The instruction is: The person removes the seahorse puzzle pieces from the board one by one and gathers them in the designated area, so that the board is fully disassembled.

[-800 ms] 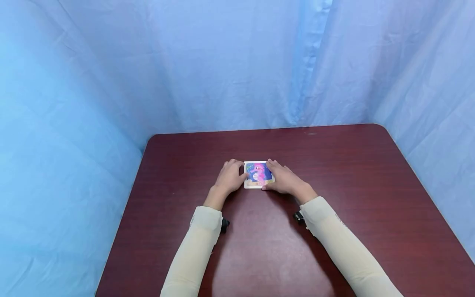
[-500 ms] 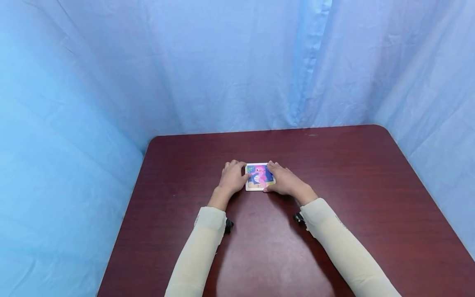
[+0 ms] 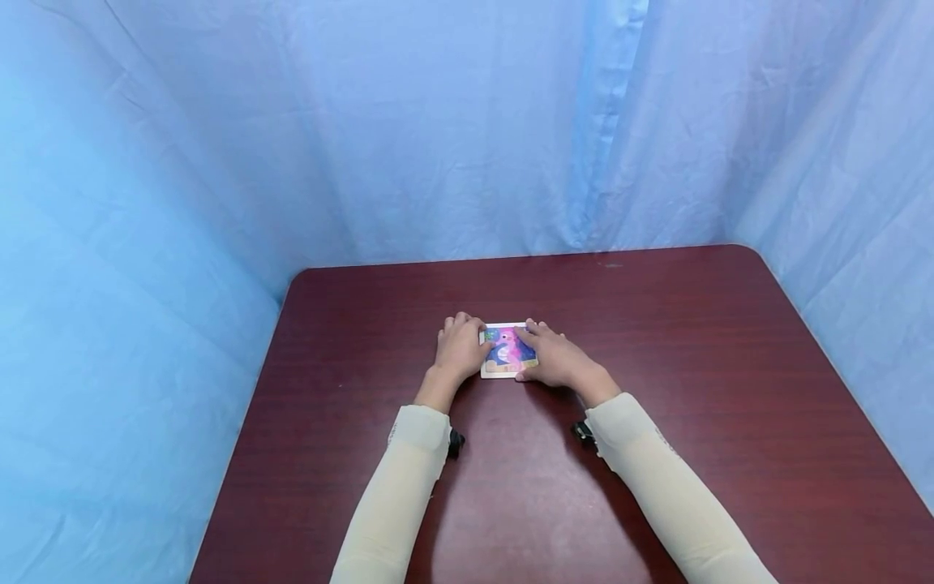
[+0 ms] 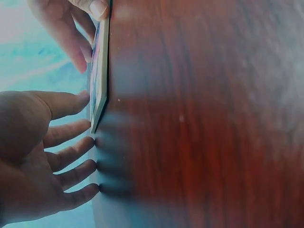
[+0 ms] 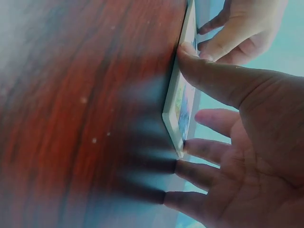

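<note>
A thin square board (image 3: 508, 350) with a white rim and a pink seahorse picture on blue lies flat on the table. My left hand (image 3: 457, 352) is at its left edge, thumb over the picture; in the left wrist view its other fingers (image 4: 71, 157) spread out, tips down by the board's corner. On the right side, my right hand (image 3: 558, 358) touches the board with its thumb (image 5: 209, 71) at the near edge. One finger lies over the picture, and the others reach down beside the board's far corner.
The dark red wooden table (image 3: 350, 341) has rounded far corners. Light blue curtains (image 3: 452, 130) hang behind it and along both sides. Small black devices sit under each pale sleeve (image 3: 409, 478) at the wrists.
The left hand has shifted slightly right and its thumb lies further onto the picture. A finger of the right hand has moved inward over the picture. The board has barely moved.
</note>
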Motion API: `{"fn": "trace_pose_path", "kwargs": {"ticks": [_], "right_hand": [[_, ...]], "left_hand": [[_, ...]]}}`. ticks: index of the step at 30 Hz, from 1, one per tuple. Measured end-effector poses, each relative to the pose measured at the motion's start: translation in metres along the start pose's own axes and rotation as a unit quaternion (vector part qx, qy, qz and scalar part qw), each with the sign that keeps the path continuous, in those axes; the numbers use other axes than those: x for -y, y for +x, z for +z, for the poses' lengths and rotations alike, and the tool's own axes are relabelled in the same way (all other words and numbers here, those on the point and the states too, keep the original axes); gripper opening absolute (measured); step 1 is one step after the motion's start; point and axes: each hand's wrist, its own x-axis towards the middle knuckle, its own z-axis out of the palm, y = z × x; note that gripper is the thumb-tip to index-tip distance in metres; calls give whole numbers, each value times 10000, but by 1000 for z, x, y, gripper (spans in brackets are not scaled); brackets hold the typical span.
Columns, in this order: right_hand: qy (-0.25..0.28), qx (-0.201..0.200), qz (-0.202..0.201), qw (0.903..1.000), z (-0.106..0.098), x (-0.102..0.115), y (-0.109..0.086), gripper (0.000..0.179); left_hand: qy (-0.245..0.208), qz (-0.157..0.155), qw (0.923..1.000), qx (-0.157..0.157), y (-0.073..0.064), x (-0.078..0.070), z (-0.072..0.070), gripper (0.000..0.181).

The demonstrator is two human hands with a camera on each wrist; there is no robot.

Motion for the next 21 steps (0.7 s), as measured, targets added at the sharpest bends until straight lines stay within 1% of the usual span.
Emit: {"fn": "trace_pose_path", "kwargs": {"ticks": [5,11,15,21], "right_hand": [[-39,61,-1,10000,2,5,3,85],[81,163,166,9997,3,9,7,79],[80,126,214,9997,3,10,7,70],[4,96,242,9997,5,11,8,68]], "left_hand": [[43,7,10000,11,1,1,0,39],[44,13,10000,15,4,2,0,35],[33,18,10000,-36,6,2,1,35],[-10,-4,10000,-61,6,1,1,37]]}}
